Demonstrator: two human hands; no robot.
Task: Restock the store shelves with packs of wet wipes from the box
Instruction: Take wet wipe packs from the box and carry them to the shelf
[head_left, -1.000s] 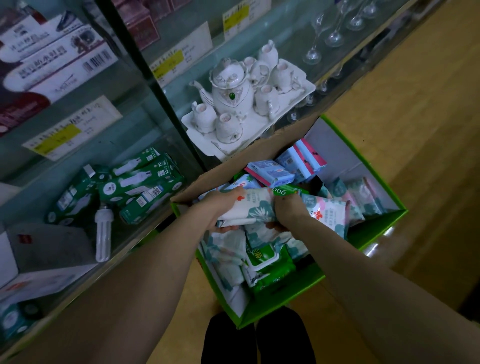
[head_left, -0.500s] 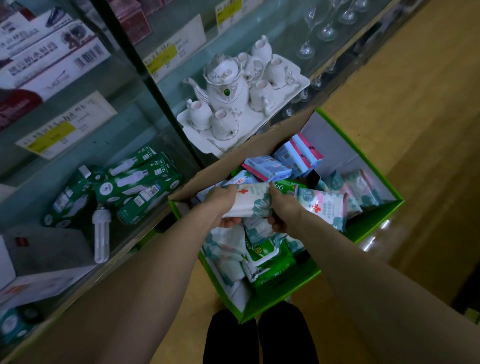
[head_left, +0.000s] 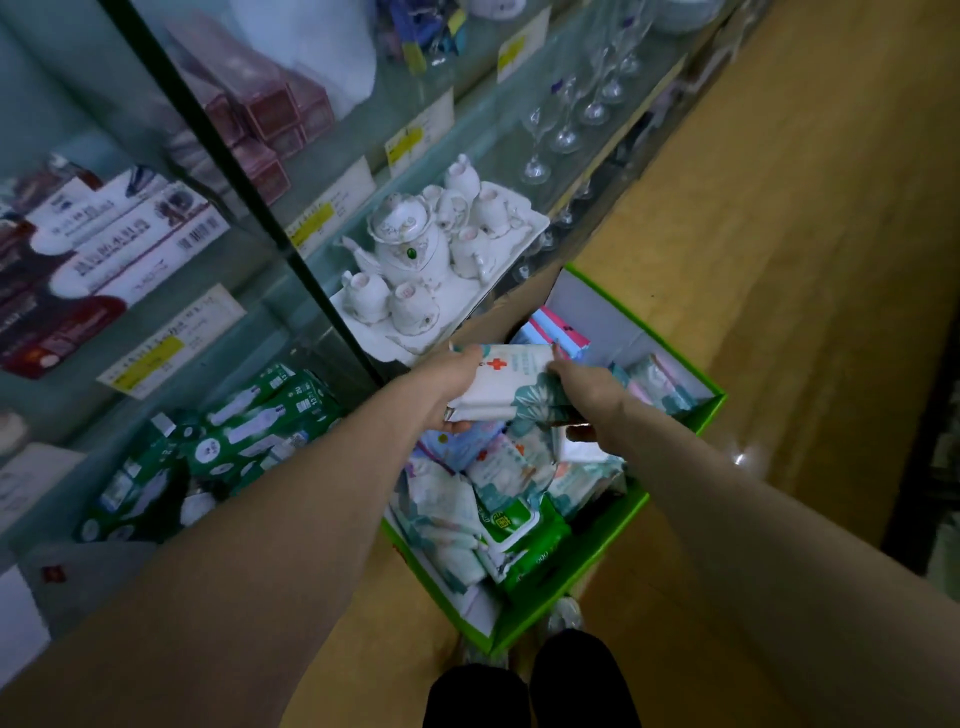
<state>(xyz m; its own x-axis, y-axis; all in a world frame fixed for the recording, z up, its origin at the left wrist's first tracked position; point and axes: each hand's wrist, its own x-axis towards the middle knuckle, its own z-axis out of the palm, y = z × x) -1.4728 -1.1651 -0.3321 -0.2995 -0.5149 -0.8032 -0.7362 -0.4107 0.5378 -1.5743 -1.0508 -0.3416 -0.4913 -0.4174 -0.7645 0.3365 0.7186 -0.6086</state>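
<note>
Both my left hand (head_left: 449, 376) and right hand (head_left: 587, 392) grip one wipes pack (head_left: 506, 384), now lifted clear above the box (head_left: 670, 452), so next it goes shelfward, box remains mostly full.

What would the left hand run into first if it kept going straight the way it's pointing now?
Probably the white tea set on its tray: the left hand, gripping the wet wipes pack, points up toward that shelf. Depth is unclear, so the box's cardboard flap might come first.
</note>
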